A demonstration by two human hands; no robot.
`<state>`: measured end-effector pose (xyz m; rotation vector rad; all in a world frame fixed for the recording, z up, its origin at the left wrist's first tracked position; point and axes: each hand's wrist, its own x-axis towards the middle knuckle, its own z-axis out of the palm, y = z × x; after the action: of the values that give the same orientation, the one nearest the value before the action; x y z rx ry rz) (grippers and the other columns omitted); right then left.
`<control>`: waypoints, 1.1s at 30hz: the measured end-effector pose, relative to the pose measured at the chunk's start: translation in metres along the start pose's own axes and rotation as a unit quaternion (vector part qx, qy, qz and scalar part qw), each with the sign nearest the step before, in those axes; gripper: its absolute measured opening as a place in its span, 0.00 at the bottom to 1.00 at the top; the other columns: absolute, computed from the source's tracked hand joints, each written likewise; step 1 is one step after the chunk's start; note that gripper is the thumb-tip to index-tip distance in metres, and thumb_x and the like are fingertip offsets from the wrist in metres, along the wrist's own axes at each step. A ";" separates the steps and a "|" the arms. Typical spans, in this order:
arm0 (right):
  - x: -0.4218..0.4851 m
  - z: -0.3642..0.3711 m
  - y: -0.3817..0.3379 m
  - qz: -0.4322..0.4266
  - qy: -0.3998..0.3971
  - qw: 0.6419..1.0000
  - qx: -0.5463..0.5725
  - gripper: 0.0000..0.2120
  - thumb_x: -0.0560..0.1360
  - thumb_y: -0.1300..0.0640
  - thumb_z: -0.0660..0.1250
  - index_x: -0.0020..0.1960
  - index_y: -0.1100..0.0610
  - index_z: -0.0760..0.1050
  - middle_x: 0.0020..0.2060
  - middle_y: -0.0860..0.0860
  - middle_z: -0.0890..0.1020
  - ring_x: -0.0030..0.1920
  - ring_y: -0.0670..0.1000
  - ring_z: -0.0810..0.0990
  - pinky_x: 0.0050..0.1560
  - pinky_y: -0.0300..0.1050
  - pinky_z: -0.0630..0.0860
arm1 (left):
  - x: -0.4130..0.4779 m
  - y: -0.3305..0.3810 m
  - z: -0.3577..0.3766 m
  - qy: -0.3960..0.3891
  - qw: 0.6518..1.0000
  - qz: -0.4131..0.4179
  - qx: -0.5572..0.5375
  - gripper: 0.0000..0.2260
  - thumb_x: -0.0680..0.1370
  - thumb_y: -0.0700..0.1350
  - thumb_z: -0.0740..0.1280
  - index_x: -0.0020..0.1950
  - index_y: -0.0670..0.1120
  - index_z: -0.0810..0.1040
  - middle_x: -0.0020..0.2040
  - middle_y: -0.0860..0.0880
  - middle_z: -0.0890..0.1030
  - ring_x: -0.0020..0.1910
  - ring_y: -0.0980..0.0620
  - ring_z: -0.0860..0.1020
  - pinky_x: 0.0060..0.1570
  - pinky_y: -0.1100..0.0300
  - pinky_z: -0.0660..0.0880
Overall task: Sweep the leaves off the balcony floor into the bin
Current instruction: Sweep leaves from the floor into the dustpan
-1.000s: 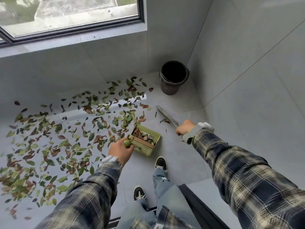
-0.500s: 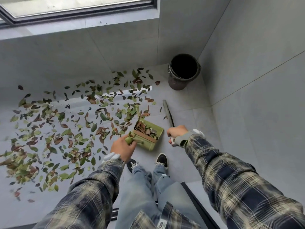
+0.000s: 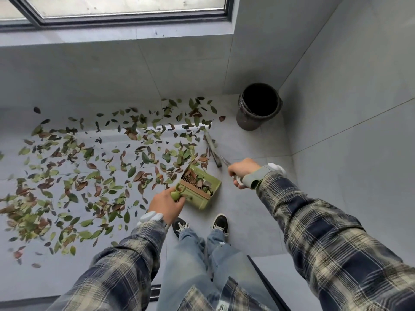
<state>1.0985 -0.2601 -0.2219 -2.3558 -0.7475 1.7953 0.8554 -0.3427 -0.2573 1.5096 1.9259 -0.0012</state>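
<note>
left grip (image 3: 167,204) clenched round pan (image 3: 203,189) handle | right grip (image 3: 241,171) grasping broom (image 3: 213,149) | leaves (image 3: 89,176) mostly on floor, few in pan, bin (image 3: 258,108) in corner | risk: pan tips in carry, load spills; hard stroke scatters leaves

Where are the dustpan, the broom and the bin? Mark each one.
dustpan (image 3: 198,202), head view, lower green outer wall.
broom (image 3: 211,144), head view, middle of the brush head.
bin (image 3: 250,122), head view, outer side wall.
</note>
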 end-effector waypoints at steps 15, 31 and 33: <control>0.011 0.015 -0.020 -0.071 0.027 0.928 -0.366 0.11 0.63 0.56 0.68 0.44 0.57 0.81 0.38 0.54 0.85 0.43 0.57 0.84 0.52 0.49 0.81 | 0.006 -0.009 0.023 0.049 0.993 -0.101 -0.041 0.06 0.75 0.53 0.67 0.41 0.53 0.75 0.37 0.49 0.78 0.35 0.48 0.75 0.35 0.60 0.68; -0.009 -0.008 -0.051 -0.058 -0.054 0.877 -0.474 0.08 0.66 0.57 0.71 0.42 0.61 0.83 0.31 0.52 0.82 0.33 0.53 0.80 0.40 0.44 0.80 | 0.024 0.005 0.026 0.049 0.991 -0.110 -0.056 0.05 0.75 0.54 0.67 0.43 0.55 0.73 0.38 0.49 0.76 0.38 0.46 0.74 0.39 0.60 0.69; -0.017 -0.016 -0.063 -0.055 -0.066 0.878 -0.471 0.05 0.70 0.59 0.72 0.36 0.59 0.81 0.26 0.51 0.80 0.29 0.51 0.77 0.35 0.42 0.76 | 0.023 0.005 0.026 0.047 0.991 -0.108 -0.056 0.05 0.75 0.55 0.67 0.44 0.56 0.73 0.39 0.49 0.76 0.38 0.47 0.75 0.39 0.60 0.70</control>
<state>1.0899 -0.2089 -0.1796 -2.5535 -2.1248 1.7788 0.8710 -0.3315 -0.2872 1.2408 2.1194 0.0817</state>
